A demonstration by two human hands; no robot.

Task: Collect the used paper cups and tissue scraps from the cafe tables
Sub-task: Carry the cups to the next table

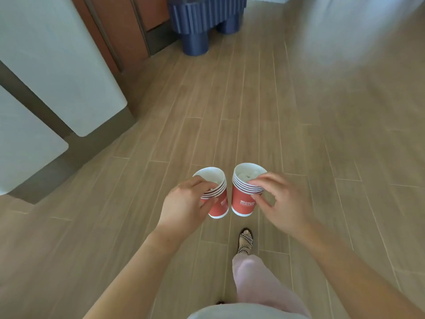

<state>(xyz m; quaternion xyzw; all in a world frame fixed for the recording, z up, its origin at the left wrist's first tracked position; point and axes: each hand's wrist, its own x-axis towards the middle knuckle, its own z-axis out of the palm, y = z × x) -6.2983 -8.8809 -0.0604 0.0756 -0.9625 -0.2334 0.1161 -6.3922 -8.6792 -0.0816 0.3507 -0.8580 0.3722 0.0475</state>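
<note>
The person is walking over a wooden floor [299, 139] with a stack of red paper cups in each hand. The left hand [184, 203] wraps round the rims of the left stack [218, 203], fingers curled and pressed on it. The right hand [282, 201] pinches the rims of the right stack [242, 203] with thumb and fingertips; the other fingers are spread a bit. Something white, maybe tissue [247, 176], sits inside the right stack. The two stacks are just beside each other, held out in front. I think the right one could slip, so a fuller hold would help. Keep both stacks upright so nothing drops out. A blue stool [202, 21] stands well ahead.
</note>
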